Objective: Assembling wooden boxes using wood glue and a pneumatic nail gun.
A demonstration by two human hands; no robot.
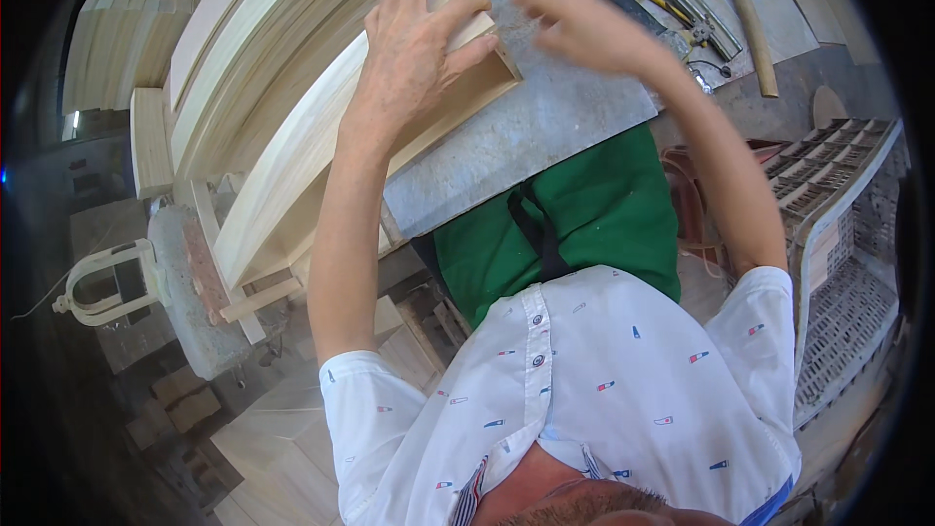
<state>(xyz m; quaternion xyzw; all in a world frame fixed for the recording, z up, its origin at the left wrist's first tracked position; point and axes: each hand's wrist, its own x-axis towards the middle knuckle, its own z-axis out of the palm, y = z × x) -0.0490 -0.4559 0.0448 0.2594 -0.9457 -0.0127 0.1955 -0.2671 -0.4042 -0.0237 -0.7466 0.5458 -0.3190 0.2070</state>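
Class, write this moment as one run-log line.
left hand: holding end of wooden frame | right hand: blurred, over grey benchtop | hammer: lying at right

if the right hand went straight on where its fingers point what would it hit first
Most likely the left hand, at its fingers, which lie on the end of the pale wooden box. The right hand is blurred and depth is unclear, so it might pass above them.

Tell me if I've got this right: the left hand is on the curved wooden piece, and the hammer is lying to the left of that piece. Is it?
Not quite: the hammer is lying to the right of the curved wooden piece, as the head view shows. The left hand is on that piece, just as you said.
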